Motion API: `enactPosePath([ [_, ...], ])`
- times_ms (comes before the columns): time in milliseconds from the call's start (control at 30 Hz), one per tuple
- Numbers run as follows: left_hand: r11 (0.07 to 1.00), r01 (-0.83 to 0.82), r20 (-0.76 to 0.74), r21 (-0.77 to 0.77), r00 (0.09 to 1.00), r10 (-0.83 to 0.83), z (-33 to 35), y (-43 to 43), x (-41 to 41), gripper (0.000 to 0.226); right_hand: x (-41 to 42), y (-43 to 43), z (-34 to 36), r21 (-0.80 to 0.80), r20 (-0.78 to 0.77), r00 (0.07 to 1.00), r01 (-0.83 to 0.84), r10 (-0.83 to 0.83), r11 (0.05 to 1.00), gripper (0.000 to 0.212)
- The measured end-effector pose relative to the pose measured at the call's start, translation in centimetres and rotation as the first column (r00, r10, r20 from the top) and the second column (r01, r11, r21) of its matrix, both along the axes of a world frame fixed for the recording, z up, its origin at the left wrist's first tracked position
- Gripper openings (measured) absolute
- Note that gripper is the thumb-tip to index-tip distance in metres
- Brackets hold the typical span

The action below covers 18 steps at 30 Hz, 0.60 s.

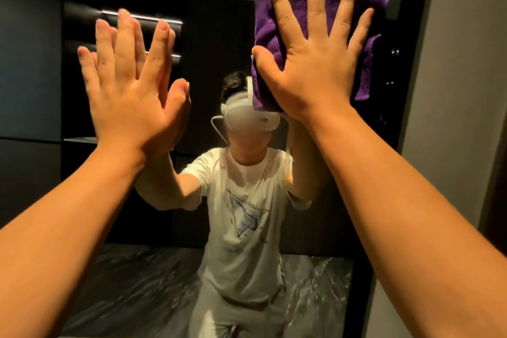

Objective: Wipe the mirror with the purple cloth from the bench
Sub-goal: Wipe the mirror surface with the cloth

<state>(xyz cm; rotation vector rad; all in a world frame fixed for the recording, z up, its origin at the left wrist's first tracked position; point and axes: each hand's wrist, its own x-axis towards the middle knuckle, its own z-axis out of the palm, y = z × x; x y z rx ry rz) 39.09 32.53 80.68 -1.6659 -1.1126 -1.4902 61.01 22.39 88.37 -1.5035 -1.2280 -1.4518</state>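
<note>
So the wiping step is clearly underway here. The right hand (315, 63) is spread flat, fingers fanned wide, pressing a folded fuzzy purple microfibre cloth (267, 35) against the big dark-framed wall mirror (214, 35), up around 1 o'clock from the middle of the glass. The cloth sits right under the palm, with its edges poking out past the fingers on both sides and a bit hanging down at the right.

The left hand (131, 90) is open too, fingers stretched and holding nothing, palm against the glass around 10 o'clock. You can see its reflection meeting it, so it looks like it's bracing.

At 6 o'clock there's a dark marbled stone bench top (323, 282) running under the mirror.

My guess: the cloth is near the top right corner, so the next move needs a steady sweep down or across with even pressure, keeping the cloth flat so it doesn't bunch. That bare left palm will probably leave prints needing a pass as well.
</note>
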Motion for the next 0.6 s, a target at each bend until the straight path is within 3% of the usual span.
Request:
enactPosePath([
  [600, 1.000, -0.002, 0.021, -0.015, 1.000, 0.002, -24.8, 3.8, -4.1, 0.066, -0.6, -0.9, -28.0, -0.104, -0.005, 1.000, 0.021, -0.021, 0.994, 0.073],
])
